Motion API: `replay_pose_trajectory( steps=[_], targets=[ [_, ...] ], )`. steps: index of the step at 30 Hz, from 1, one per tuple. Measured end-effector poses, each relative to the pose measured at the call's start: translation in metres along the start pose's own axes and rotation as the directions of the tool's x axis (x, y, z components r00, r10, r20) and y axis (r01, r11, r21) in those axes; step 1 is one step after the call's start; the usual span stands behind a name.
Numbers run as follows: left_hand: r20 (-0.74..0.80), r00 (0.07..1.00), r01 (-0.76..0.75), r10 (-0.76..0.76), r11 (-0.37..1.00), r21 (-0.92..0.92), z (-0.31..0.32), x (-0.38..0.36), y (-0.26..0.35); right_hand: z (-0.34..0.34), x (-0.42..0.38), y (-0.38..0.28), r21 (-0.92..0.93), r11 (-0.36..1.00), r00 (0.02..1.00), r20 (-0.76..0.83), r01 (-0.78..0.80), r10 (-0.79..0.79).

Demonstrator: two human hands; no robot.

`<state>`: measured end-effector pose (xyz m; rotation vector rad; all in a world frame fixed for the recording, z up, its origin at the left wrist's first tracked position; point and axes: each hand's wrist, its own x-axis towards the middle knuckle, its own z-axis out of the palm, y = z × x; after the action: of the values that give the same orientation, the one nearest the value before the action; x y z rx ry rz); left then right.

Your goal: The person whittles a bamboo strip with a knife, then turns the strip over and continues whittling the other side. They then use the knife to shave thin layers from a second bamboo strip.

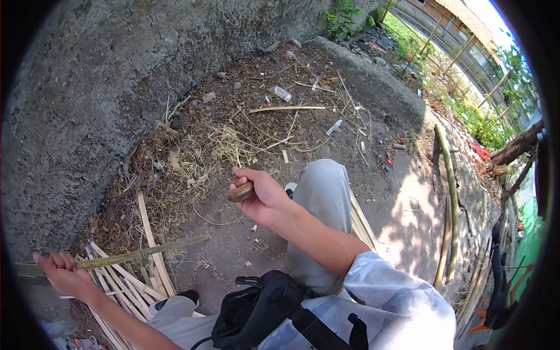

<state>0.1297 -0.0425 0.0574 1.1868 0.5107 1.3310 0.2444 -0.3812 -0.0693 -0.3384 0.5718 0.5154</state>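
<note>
the left hand [61, 271] is gripping closed around a long thin green bamboo strip [140, 254] while the right hand [259, 195] is closing its fingers on a brown wooden knife handle [241, 192], so it is better keeping the strip steady and the blade, which i cannot see, away from the knee.

open ground: bare dirt patch [233, 245] between the two hands, clear to pass
left: rough concrete wall [87, 87] closes that side
near left: split bamboo strips [125, 280] piled underfoot
far: straw litter [198, 157]
right: raised knee [324, 181] blocks, bamboo poles [450, 198] beyond
</note>
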Motion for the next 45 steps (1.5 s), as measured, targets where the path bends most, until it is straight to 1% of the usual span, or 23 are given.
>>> replay_pose_trajectory(
  steps=[1, 4, 7, 13, 16, 19, 25, 28, 31, 34, 40, 43, 45],
  targets=[
    [0.02, 1.0, -0.008, 0.009, 0.999, -0.032, 0.008, 0.005, 0.0, 0.004, 0.001, -0.002, -0.008, 1.0, 0.999, 0.036, -0.002, 0.002],
    [0.001, 1.0, 0.022, -0.022, 1.0, -0.02, 0.001, 0.006, 0.004, -0.005, 0.001, 0.001, -0.023, 1.0, 0.995, 0.096, -0.003, 0.005],
    [0.022, 1.0, -0.01, 0.01, 0.999, -0.037, -0.008, -0.003, 0.007, -0.007, -0.005, 0.006, -0.042, 0.999, 0.997, 0.079, 0.026, -0.023],
    [-0.022, 1.0, -0.017, 0.016, 0.998, -0.054, -0.01, -0.016, 0.015, -0.013, 0.013, -0.002, 0.018, 0.998, 0.999, 0.0, 0.052, -0.052],
    [-0.002, 1.0, -0.017, 0.017, 0.997, -0.08, -0.011, -0.021, 0.015, -0.015, 0.021, -0.002, 0.033, 0.997, 0.997, 0.031, 0.071, -0.072],
    [-0.017, 0.999, -0.032, 0.03, 0.997, -0.068, -0.008, -0.026, 0.016, -0.011, 0.021, 0.0, 0.021, 0.995, 0.995, 0.008, 0.095, -0.095],
    [-0.018, 0.999, -0.043, 0.041, 0.997, -0.067, -0.004, -0.025, 0.015, -0.006, 0.02, -0.002, 0.103, 0.99, 0.995, 0.007, 0.096, -0.097],
    [-0.016, 0.999, -0.037, 0.036, 0.997, -0.066, -0.004, -0.022, 0.014, -0.006, 0.02, -0.004, 0.079, 0.991, 0.995, -0.016, 0.104, -0.103],
    [-0.006, 1.0, -0.024, 0.024, 0.997, -0.069, -0.007, -0.02, 0.013, -0.009, 0.022, -0.004, 0.097, 0.991, 0.996, -0.013, 0.091, -0.09],
    [0.007, 0.999, -0.042, 0.043, 0.997, -0.057, -0.01, -0.016, 0.01, -0.012, 0.023, -0.005, 0.092, 0.99, 0.995, -0.004, 0.103, -0.103],
    [-0.005, 0.999, -0.038, 0.037, 0.997, -0.065, -0.008, -0.02, 0.013, -0.015, 0.017, -0.007, 0.073, 0.993, 0.996, -0.022, 0.091, -0.09],
    [0.009, 0.999, -0.038, 0.038, 0.998, -0.049, -0.011, -0.018, 0.012, -0.017, 0.016, -0.011, 0.09, 0.992, 0.996, 0.007, 0.087, -0.088],
    [-0.002, 0.999, -0.042, 0.042, 0.998, -0.037, -0.009, -0.019, 0.012, -0.017, 0.015, -0.013, 0.048, 0.991, 0.992, 0.016, 0.121, -0.122]
  ],
)
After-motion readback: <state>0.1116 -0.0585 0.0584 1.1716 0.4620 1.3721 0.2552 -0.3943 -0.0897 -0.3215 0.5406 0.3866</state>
